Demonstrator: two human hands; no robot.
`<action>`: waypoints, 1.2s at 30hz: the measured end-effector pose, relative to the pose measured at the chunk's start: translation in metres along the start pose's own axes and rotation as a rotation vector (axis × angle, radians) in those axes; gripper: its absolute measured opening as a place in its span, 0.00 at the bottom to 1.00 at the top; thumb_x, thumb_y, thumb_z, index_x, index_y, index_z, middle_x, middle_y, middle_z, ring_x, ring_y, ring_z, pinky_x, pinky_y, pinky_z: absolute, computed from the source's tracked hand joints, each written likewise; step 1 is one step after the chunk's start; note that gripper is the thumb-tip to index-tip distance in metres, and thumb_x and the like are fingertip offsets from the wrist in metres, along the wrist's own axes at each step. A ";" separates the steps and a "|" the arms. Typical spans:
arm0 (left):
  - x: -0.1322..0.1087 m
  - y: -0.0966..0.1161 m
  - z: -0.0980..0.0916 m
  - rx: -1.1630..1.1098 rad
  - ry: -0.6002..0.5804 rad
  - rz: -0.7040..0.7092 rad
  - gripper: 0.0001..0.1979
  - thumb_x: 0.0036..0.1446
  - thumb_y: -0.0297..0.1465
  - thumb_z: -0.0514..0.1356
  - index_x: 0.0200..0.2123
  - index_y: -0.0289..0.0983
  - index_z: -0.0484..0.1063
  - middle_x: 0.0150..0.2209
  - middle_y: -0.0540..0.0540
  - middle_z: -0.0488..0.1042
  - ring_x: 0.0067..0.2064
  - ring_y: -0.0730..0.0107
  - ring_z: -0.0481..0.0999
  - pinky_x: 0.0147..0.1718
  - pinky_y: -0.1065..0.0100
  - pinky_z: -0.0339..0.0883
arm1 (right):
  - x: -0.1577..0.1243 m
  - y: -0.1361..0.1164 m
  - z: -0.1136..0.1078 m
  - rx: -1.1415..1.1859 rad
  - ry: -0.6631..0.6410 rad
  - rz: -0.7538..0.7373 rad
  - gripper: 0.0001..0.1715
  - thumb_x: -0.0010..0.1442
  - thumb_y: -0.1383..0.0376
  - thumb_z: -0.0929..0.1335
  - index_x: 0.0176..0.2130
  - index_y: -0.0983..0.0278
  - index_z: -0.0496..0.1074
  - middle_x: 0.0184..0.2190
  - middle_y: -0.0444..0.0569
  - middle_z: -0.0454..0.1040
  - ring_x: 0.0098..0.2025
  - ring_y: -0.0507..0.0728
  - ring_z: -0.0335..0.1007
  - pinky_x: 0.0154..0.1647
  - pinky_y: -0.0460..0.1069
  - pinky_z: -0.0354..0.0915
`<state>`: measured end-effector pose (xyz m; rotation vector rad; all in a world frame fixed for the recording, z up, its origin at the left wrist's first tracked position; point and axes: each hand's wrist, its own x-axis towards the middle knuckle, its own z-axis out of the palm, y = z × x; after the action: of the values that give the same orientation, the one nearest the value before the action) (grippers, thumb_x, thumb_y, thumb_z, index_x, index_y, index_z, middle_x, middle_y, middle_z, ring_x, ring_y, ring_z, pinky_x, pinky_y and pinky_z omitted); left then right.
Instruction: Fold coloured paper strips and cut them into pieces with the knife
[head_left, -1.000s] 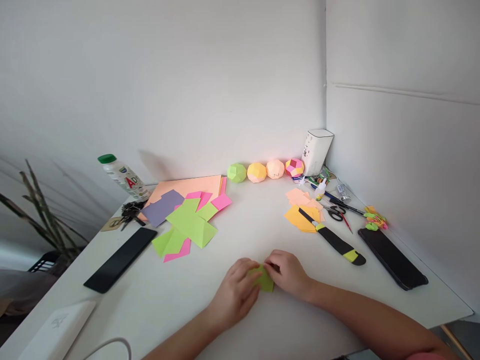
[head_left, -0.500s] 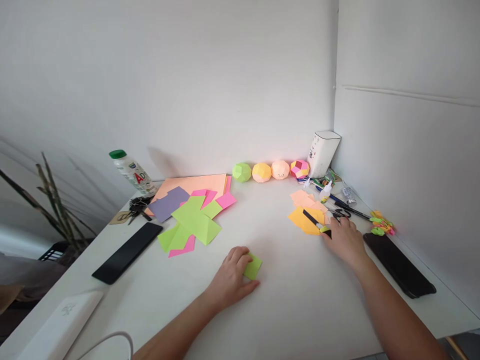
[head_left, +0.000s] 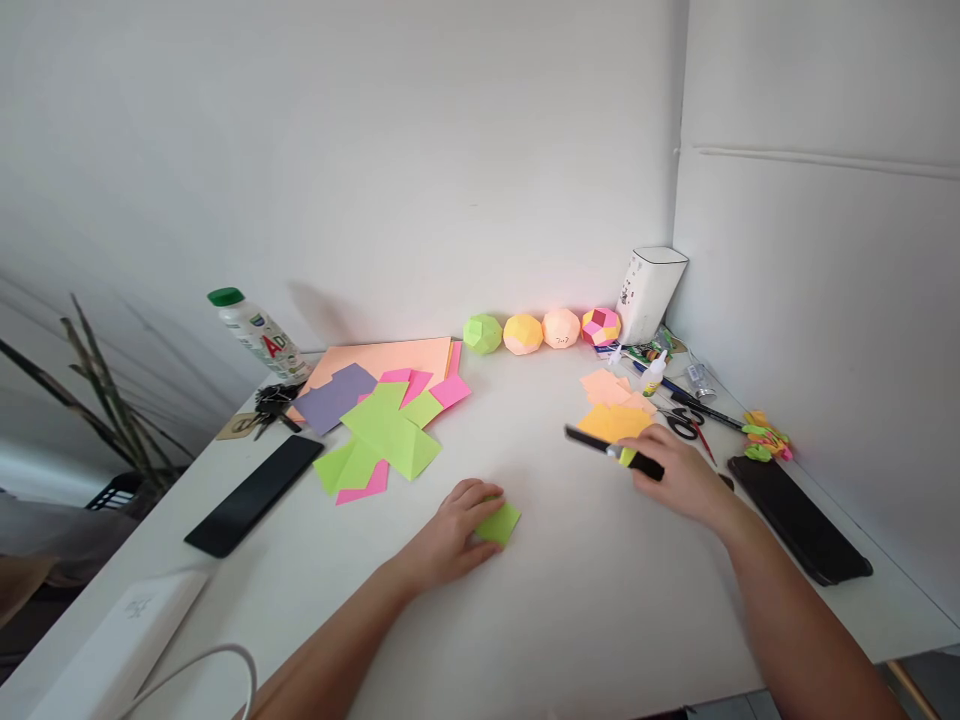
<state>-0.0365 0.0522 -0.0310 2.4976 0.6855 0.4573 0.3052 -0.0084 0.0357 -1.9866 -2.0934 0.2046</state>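
My left hand (head_left: 459, 538) is closed around a small green paper piece (head_left: 501, 522) on the table, with fingers over its far edge and thumb at its near edge. The right hand (head_left: 679, 474) grips a black utility knife (head_left: 611, 450) with a yellow-green section. The knife is held above the table beside the orange paper pieces (head_left: 611, 424), its dark blade end pointing left. Past the orange paper lie peach paper pieces (head_left: 609, 387). Black-handled scissors (head_left: 682, 424) lie just beyond the right hand.
Green paper sheets (head_left: 390, 430) overlap pink and purple ones at the left. Several paper balls (head_left: 523, 334) line the wall. A small glue bottle (head_left: 654, 374), a white box (head_left: 651, 295), a black case (head_left: 801, 520), a black phone (head_left: 255, 495) and a tilted bottle (head_left: 259, 335) stand or lie around.
My right hand has lifted the utility knife off the orange paper and brought it nearer and left. The left hand and green paper have shifted slightly left.
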 end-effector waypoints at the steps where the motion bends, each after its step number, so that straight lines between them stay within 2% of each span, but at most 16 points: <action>1: 0.000 0.000 -0.001 0.002 -0.007 0.008 0.22 0.57 0.31 0.59 0.55 0.39 0.65 0.55 0.39 0.66 0.56 0.53 0.62 0.52 0.51 0.65 | -0.002 -0.004 0.002 0.089 -0.014 -0.125 0.23 0.56 0.69 0.62 0.51 0.59 0.70 0.43 0.50 0.70 0.39 0.55 0.70 0.38 0.47 0.66; 4: 0.000 -0.001 -0.002 0.014 -0.019 0.033 0.21 0.58 0.33 0.59 0.55 0.40 0.65 0.54 0.39 0.66 0.56 0.53 0.62 0.52 0.51 0.64 | -0.007 -0.020 0.013 0.205 -0.145 -0.353 0.26 0.54 0.72 0.62 0.51 0.58 0.72 0.39 0.49 0.70 0.36 0.54 0.70 0.37 0.46 0.66; 7: 0.000 -0.001 -0.002 0.023 -0.009 0.045 0.21 0.59 0.35 0.59 0.56 0.40 0.64 0.54 0.39 0.66 0.56 0.52 0.62 0.53 0.51 0.64 | -0.010 -0.032 0.024 0.185 -0.226 -0.439 0.28 0.51 0.74 0.63 0.50 0.59 0.73 0.38 0.49 0.70 0.37 0.54 0.69 0.37 0.47 0.66; 16: -0.002 -0.006 0.003 0.046 0.020 0.066 0.21 0.59 0.35 0.59 0.55 0.39 0.65 0.53 0.39 0.67 0.56 0.52 0.62 0.53 0.51 0.64 | -0.012 -0.039 0.034 0.072 -0.264 -0.446 0.29 0.49 0.75 0.64 0.50 0.62 0.74 0.35 0.51 0.70 0.38 0.56 0.68 0.34 0.49 0.66; 36: -0.002 -0.005 0.003 0.043 0.000 0.068 0.20 0.60 0.35 0.58 0.56 0.40 0.64 0.53 0.38 0.67 0.56 0.51 0.62 0.53 0.49 0.62 | -0.010 -0.040 0.032 0.097 -0.269 -0.452 0.28 0.50 0.75 0.64 0.50 0.63 0.73 0.36 0.51 0.70 0.38 0.57 0.68 0.35 0.50 0.67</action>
<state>-0.0390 0.0539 -0.0368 2.5681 0.6187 0.4720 0.2587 -0.0187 0.0144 -1.4462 -2.5777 0.4959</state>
